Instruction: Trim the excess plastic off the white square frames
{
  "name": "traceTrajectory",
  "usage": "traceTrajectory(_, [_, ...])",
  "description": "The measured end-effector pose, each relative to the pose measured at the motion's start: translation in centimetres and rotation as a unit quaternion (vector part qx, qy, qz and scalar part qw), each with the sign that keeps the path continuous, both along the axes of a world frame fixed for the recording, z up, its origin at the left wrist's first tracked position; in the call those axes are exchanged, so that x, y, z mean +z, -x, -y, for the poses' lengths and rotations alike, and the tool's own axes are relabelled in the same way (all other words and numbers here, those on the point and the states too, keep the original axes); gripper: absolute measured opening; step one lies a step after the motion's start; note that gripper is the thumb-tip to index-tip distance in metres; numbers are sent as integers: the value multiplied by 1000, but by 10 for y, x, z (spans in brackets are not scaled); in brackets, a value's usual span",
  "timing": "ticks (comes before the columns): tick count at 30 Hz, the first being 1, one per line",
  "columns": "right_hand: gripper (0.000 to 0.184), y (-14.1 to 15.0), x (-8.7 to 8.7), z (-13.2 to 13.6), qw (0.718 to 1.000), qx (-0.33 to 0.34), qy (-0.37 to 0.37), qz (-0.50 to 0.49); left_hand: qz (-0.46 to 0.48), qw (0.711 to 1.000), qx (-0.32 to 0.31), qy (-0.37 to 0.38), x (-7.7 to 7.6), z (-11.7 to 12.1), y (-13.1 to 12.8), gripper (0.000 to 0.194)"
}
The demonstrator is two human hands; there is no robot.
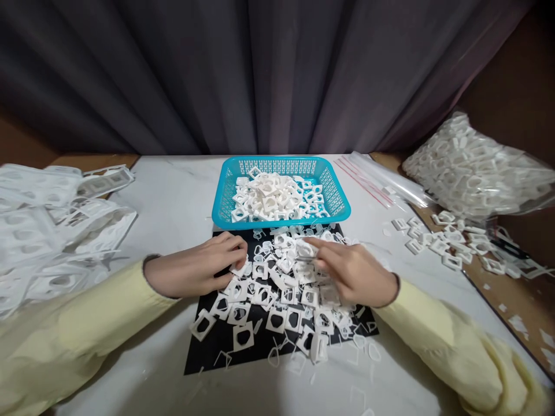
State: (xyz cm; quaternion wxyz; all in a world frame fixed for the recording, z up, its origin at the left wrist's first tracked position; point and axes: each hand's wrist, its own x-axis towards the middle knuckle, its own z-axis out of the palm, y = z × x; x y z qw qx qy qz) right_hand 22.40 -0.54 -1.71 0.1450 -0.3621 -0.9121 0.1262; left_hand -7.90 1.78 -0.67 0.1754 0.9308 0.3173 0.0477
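Observation:
My left hand (pixel 203 263) is curled at the left side of a heap of small white plastic frames (pixel 262 293). A white plastic frame (pixel 239 269) shows between its thumb and fingers. On the heap's upper right, my right hand (pixel 349 270) has its index finger stretched along another white plastic frame (pixel 304 249), with the thumb side close below it. The frames are squarish with rounded holes and lie over a black mat (pixel 206 355). Thin clear-white scraps (pixel 274 355) are scattered among them. My palms hide part of the heap.
Behind the heap stands a blue basket (pixel 281 224) holding many white frames. Moulded white sheets (pixel 32 231) pile up at left. On the right lie clear zip bags (pixel 385 179), a full plastic bag (pixel 477 164) and loose white pieces (pixel 451 237). A grey curtain (pixel 281 75) hangs behind.

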Motion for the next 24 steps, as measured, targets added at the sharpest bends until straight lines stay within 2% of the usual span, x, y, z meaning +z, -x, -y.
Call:
traceTrajectory(3, [19, 32, 3, -8, 997, 47, 1, 60, -39, 996, -16, 76, 2, 0, 3, 10])
traceTrajectory(7, [23, 54, 5, -18, 994, 40, 3, 102, -17, 996, 15, 87, 0, 3, 8, 11])
traceTrajectory(9, [25, 54, 5, -17, 993, 35, 13, 112, -7, 995, 41, 91, -5, 6, 12, 10])
traceTrajectory(13, [24, 45, 11, -7, 991, 34, 39, 120, 24, 995, 60, 71, -18, 10, 22, 33])
traceTrajectory(19, [30, 48, 14, -13, 994, 19, 36, 101, 29, 998, 40, 33, -30, 9, 26, 26])
traceTrajectory(24, [26, 50, 7, -24, 995, 45, 49, 78, 48, 997, 55, -15, -27, 14, 28, 30])
